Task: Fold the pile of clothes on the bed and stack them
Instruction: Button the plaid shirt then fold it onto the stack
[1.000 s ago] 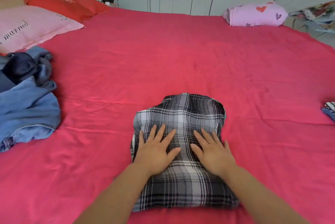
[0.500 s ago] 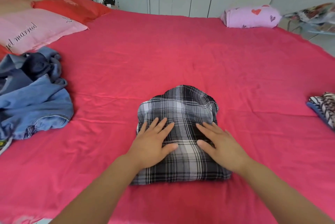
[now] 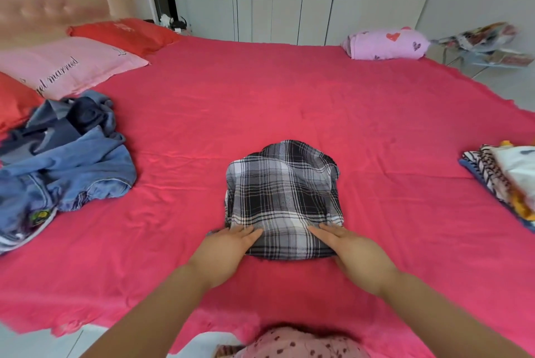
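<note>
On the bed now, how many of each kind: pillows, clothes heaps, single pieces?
Pillows: 3, pink pillow, red pillow, second red pillow at left edge
Clothes heaps: 2, unfolded blue pile, folded stack
Single pieces: 2, plaid garment, lilac heart-print bundle
Total: 7

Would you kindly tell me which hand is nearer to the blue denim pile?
Left. The left hand rests on the checked shirt at its near left corner, right of the denim pile; the right hand rests on the shirt's near right corner, farther off.
</note>
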`<state>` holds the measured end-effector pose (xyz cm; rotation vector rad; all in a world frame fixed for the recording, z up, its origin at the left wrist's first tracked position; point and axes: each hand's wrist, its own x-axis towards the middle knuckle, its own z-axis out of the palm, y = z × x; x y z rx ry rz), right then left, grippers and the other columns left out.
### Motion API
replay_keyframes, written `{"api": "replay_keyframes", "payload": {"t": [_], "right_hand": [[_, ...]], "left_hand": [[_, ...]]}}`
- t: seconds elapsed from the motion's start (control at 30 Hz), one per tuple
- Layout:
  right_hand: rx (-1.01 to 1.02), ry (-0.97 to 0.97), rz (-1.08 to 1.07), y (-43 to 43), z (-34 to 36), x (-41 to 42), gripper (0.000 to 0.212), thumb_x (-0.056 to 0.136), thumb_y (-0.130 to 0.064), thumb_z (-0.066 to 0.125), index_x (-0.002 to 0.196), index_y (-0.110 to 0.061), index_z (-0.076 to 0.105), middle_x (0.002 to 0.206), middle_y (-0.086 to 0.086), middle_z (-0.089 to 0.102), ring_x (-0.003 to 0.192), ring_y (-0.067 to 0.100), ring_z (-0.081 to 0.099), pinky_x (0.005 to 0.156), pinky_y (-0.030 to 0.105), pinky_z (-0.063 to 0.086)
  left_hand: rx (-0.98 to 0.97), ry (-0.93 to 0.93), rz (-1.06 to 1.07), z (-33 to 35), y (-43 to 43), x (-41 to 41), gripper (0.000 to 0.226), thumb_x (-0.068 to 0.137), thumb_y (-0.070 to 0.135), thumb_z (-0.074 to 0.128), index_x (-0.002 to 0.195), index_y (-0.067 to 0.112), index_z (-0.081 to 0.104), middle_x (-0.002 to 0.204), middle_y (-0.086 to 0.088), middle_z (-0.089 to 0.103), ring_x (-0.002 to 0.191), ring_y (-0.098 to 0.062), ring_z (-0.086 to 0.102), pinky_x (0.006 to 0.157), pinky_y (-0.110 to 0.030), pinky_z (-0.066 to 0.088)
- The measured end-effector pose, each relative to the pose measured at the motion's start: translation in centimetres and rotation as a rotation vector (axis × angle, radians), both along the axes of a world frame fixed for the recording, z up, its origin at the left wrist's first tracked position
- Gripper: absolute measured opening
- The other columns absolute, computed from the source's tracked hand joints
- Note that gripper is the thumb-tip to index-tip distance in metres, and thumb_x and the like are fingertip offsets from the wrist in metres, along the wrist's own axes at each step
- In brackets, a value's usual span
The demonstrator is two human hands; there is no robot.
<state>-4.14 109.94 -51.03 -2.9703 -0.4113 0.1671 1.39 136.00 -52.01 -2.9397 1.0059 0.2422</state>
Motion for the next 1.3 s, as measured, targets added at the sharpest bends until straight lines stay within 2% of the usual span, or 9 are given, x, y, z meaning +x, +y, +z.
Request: {"api": "replay_keyframes", "payload": {"t": [0.2,0.43,0.7,0.77,0.9,1.0,1.13,1.23,1.3], "right_hand": [[0.029,0.083,0.024,-0.5,3.7,-4.1,0.071,0.088,-0.015,0.05,0.142,-0.048,0.018,0.144,-0.019,0.039,0.129,0.007,0.042,0.098,0.019,0.037],[0.169,0.418,0.046,-0.8,12.0,-5.2,0.054,0.085,-0.008,0.059,0.125,-0.043,0.049,0.105,-0.017,0.065,0.087,-0.012,0.056,0.073,0.001,0.039],[0.447,0.408,-0.18,-3.3,13.1,5.7,0.037,0.079,-0.003,0.065,0.106,-0.029,0.063,0.107,0.0,0.067,0.106,0.018,0.06,0.098,0.033,0.043],[0.512,0.363,-0.286,-3.9,11.4,8.6,0.035,0.084,0.0,0.06,0.11,-0.022,0.063,0.102,0.0,0.066,0.099,0.016,0.059,0.091,0.028,0.044],[0.585,0.234,-0.459,-4.3,6.4,12.4,0.031,0.088,-0.004,0.057,0.115,-0.018,0.061,0.101,0.005,0.058,0.089,0.016,0.054,0.071,0.023,0.043],[0.476,0.079,-0.555,-4.2,3.5,13.5,0.028,0.091,-0.009,0.053,0.118,-0.012,0.061,0.11,0.012,0.063,0.101,0.023,0.058,0.08,0.023,0.038],[0.287,-0.31,-0.53,-2.4,2.8,12.3,0.032,0.095,-0.023,0.046,0.123,-0.014,0.059,0.122,0.014,0.061,0.115,0.031,0.053,0.1,0.038,0.039],[0.183,-0.443,-0.242,0.9,2.2,9.4,0.048,0.094,-0.045,0.028,0.124,-0.023,0.059,0.127,0.002,0.06,0.127,0.027,0.047,0.111,0.05,0.024],[0.034,-0.307,-0.158,1.7,0.6,8.6,0.064,0.088,-0.058,0.012,0.132,-0.031,0.05,0.14,0.0,0.048,0.138,0.026,0.032,0.113,0.048,0.012]], "left_hand": [[-0.048,0.169,-0.097,4.0,1.2,-2.4,0.055,0.097,0.015,0.042,0.146,0.034,0.025,0.139,0.001,0.05,0.123,-0.02,0.048,0.093,-0.026,0.039],[-0.095,0.533,-0.129,10.8,1.7,-3.0,0.023,0.094,0.019,0.053,0.116,0.019,0.061,0.104,0.0,0.067,0.097,-0.01,0.059,0.09,-0.029,0.046],[-0.278,0.486,0.103,13.2,-0.7,7.9,0.007,0.089,0.016,0.061,0.085,0.014,0.066,0.068,0.013,0.061,0.059,0.007,0.053,0.064,-0.014,0.04],[-0.318,0.292,0.18,12.1,-1.8,10.6,0.016,0.089,0.017,0.061,0.099,0.007,0.069,0.083,0.002,0.068,0.077,-0.001,0.06,0.066,-0.016,0.04],[-0.491,-0.024,0.305,8.4,-3.7,10.9,0.043,0.094,0.032,0.052,0.135,0.018,0.049,0.131,-0.005,0.058,0.122,-0.021,0.051,0.097,-0.026,0.038],[-0.522,-0.103,0.16,4.9,-4.6,8.0,0.054,0.096,0.047,0.034,0.145,0.026,0.03,0.148,0.001,0.038,0.139,-0.017,0.03,0.116,-0.033,0.017],[-0.274,-0.096,0.117,1.1,-5.1,6.2,0.081,0.074,0.067,-0.006,0.148,0.036,0.007,0.157,0.008,0.006,0.145,-0.013,-0.005,0.112,-0.036,-0.014],[-0.246,-0.06,0.173,-0.4,-5.6,7.6,0.068,0.088,0.066,0.005,0.148,0.035,0.005,0.158,0.006,0.002,0.145,-0.015,-0.007,0.114,-0.04,-0.013],[-0.229,-0.015,0.202,-1.4,-5.8,8.4,0.057,0.096,0.056,0.016,0.148,0.034,0.006,0.158,0.005,0.003,0.146,-0.017,-0.005,0.115,-0.042,-0.01]]}}
